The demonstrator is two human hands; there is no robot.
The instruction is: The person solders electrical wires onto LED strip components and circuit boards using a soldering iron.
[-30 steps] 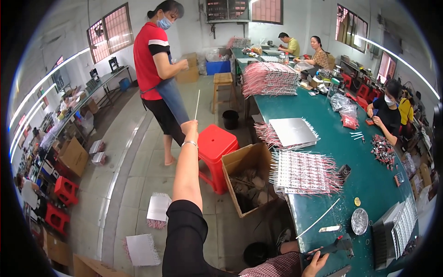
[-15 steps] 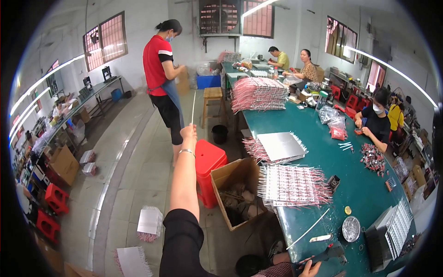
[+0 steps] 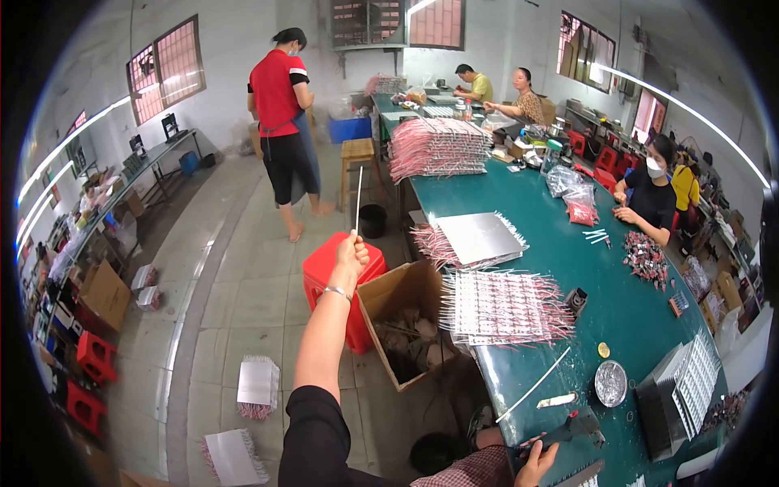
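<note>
My left hand (image 3: 352,253), with a bangle at its wrist, is closed around a thin white stick (image 3: 359,199) and holds it upright out over the red stool (image 3: 329,264). At the table's near edge, the fingers of my right hand (image 3: 538,463) curl on the handle of a black tool (image 3: 572,432) with a red part; it looks like a glue gun. Close by on the green table (image 3: 527,373) lie another long white stick (image 3: 533,385), a short whitish piece (image 3: 557,401) and a round metal dish (image 3: 610,383).
An open cardboard box (image 3: 406,325) stands beside the table. Panels with red and white wires (image 3: 503,307) are stacked on it. A dark block with white panels (image 3: 682,390) sits at the right. A person in red (image 3: 276,97) stands ahead; several people sit around the table.
The view has shifted a little. My left hand has come lower and nearer, still gripping the white stick. More of my right hand shows. The person in red has turned and stepped.
</note>
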